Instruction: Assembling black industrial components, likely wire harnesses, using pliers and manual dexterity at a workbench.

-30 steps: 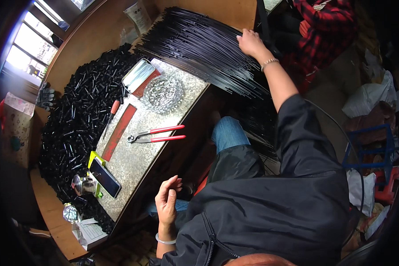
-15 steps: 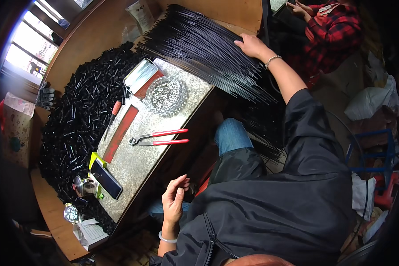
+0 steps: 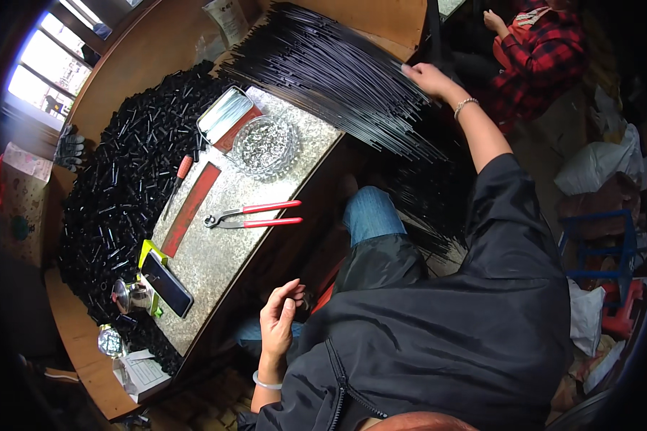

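A large sheaf of thin black rods (image 3: 331, 72) lies slantwise across the far end of the bench, its near right ends jutting past the edge. At the right side of these rods is my right hand (image 3: 431, 81), fingers drawn together and tips slightly blurred; whatever they pinch cannot be made out. My left hand (image 3: 280, 316) hovers before my body near the bench edge, fingers loosely bent and apart from the thumb, holding nothing. Between the hands, red-handled pincers (image 3: 255, 215) lie on the bench top, beside a red flat bar (image 3: 191, 210) and a glass bowl (image 3: 264, 147) of small shiny pieces.
A heap of short black tubes (image 3: 122, 194) covers the bench's left side. Around it are a screwdriver (image 3: 184, 168), a phone (image 3: 167, 286), an open tin (image 3: 228, 118) and a white box (image 3: 141, 375). A person in a checked sleeve (image 3: 546, 65) sits at far right.
My right hand has shifted right and slightly nearer, to the rods' right edge. The left hand stays nearly where it was. The other person's hands have moved apart from the held object.
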Tool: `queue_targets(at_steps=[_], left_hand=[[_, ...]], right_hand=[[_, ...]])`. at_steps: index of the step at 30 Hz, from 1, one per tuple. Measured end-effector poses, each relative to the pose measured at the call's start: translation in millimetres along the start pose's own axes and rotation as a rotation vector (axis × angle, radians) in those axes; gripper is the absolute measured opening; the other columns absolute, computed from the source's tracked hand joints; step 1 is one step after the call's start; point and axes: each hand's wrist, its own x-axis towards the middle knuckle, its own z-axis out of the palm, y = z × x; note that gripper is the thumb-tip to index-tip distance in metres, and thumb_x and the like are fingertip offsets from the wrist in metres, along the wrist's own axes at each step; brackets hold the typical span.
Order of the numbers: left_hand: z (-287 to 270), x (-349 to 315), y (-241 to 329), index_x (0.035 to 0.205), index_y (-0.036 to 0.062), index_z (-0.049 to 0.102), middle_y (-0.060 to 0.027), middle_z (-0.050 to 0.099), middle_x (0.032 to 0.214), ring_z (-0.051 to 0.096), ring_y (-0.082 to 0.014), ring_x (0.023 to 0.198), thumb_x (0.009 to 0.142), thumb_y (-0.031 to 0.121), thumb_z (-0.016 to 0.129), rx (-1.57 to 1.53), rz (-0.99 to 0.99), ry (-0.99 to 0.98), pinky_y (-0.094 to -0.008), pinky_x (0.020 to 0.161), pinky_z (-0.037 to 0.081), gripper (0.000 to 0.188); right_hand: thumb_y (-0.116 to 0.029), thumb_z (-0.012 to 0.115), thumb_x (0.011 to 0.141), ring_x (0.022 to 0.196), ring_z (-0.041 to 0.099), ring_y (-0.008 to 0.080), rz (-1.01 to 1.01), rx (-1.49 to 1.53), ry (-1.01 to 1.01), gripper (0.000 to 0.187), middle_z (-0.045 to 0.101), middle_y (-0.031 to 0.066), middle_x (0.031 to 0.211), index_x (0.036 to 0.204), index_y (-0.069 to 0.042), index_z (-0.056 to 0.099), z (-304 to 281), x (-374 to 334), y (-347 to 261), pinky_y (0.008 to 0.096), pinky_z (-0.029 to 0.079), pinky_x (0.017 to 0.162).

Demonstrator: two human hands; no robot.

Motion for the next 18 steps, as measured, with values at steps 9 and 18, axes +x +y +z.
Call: queue_targets(at_steps=[9,18], left_hand=[[-3,1,2,0.122,-0.0021,0.054,-0.0088,0.058,0.107,0.056,-0.0139,0.095,0.095,0.017,0.052,-0.024,-0.003,0.004,-0.0258,0.086,0.044,0.033],[-16,7,2,0.122,-0.0019,0.054,-0.0088,0.060,0.109,0.057,-0.0137,0.097,0.094,0.016,0.051,0.022,-0.015,0.058,-0.0263,0.087,0.045,0.033]], right_hand=[[-0.042,0.056,0.089,0.094,0.061,0.0374,-0.099,-0.480,0.124,0.045,0.065,0.0219,0.097,0.098,0.001,0.064,-7,29,-92,0.0446,0.048,0.081],[-0.021,0.060,0.083,0.112,0.052,0.0404,-0.050,-0.485,0.213,0.033,0.052,0.0189,0.127,0.110,-0.002,0.062,43,114,-100,0.0480,0.043,0.095]])
